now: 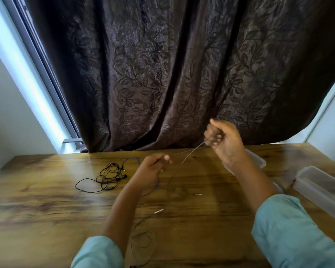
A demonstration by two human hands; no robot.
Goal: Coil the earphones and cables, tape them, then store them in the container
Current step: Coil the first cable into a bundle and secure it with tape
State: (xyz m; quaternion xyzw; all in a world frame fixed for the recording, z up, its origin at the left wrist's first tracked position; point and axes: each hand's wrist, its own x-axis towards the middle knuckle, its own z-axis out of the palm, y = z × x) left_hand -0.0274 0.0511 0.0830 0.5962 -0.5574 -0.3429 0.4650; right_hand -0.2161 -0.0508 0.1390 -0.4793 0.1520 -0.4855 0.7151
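Right fingers: curled round the thin grey cable (pixel 190 151), the right hand (pixel 225 141) raised over the table's far edge; too blurred to tell whether turns are already wound on them
Left fingers: thumb and forefinger of the left hand (pixel 152 168) pinch the same cable, lower and nearer the person
Between the hands: two strands run fairly straight from pinch to fist
Cable's tail: drops to the wooden table (pixel 46 200), ending in a slack loop by the sleeves, a metal plug (pixel 159 210) lying flat
Purple cable (pixel 155 188): loose on the table, partly hidden by the left hand
Black earphones (pixel 107 176): a loose tangle left of that hand, untouched
Container (pixel 321 190): clear plastic, open, at the table's right edge; nothing made out inside
Lid (pixel 256 160): likely that, behind the right wrist
Progress: early, I'd judge; one cable being coiled, no tape in sight, nothing stored, earphones and purple cable left
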